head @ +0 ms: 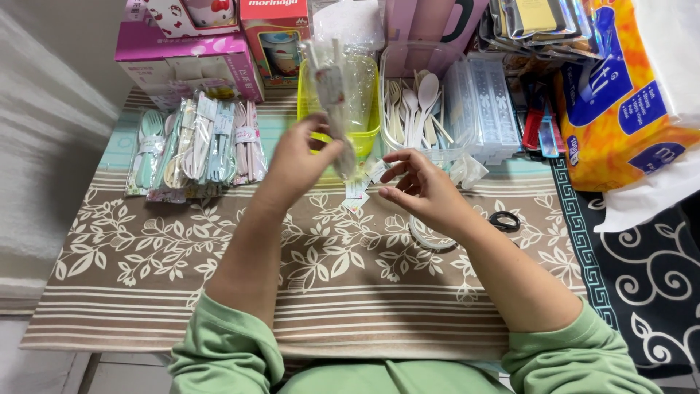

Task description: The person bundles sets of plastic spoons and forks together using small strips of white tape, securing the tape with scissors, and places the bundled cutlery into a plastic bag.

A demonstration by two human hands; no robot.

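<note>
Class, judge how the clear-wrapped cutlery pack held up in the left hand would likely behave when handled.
The cutlery pack probably feels light, since the left hand pinches it upright by its lower end. Its clear wrapper looks glossy, so likely slippery. The utensils inside seem stiff; it stands without drooping.

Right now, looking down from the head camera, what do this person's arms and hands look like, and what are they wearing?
Both hands, the left hand and the right hand, are bare: no gloves, and no rings or watch that I can make out. The forearms are uncovered too. Light green sleeves, loose and soft-looking, are pushed up and bunched near the elbows on both arms.
</note>
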